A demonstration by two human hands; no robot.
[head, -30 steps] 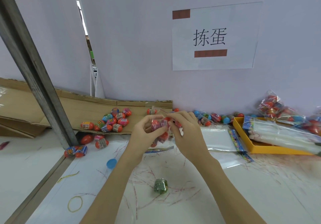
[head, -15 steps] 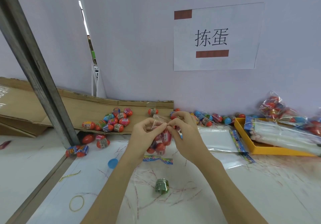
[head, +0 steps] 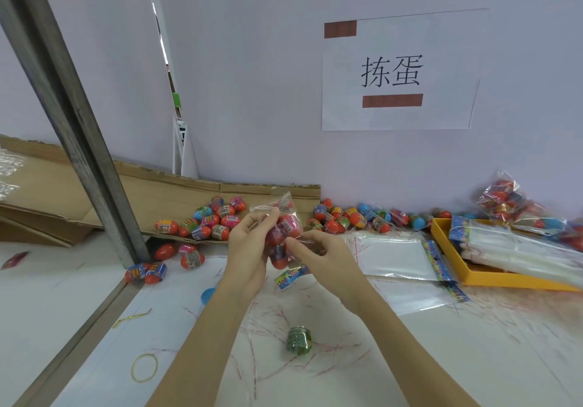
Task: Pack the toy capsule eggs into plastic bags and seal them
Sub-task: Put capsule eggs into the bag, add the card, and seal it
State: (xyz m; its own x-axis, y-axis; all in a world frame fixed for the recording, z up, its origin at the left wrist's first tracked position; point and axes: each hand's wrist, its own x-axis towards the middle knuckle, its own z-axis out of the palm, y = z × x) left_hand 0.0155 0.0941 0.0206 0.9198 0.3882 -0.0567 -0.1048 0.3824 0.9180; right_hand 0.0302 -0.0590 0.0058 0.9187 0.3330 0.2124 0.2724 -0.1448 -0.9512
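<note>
A clear plastic bag (head: 284,233) with several red and pink capsule eggs inside hangs between my hands above the table. My left hand (head: 249,249) grips the bag's left side, thumb and fingers near its top. My right hand (head: 321,252) pinches the bag's right edge with curled fingers. A printed header strip (head: 290,275) lies just below the bag. Loose capsule eggs (head: 214,220) lie on the cardboard sheet behind my left hand, and more eggs (head: 356,217) line the wall.
A steel post (head: 79,129) slants down at the left. Empty flat bags (head: 394,255) lie to the right, beside a yellow tray (head: 492,279) holding more bags. Filled bags (head: 511,204) sit behind it. A green roll (head: 298,340) and a rubber band (head: 144,372) lie near me.
The bag has been turned and lifted a little to the left. My right hand has dropped from the bag's top to its right edge; my left hand still holds it.
</note>
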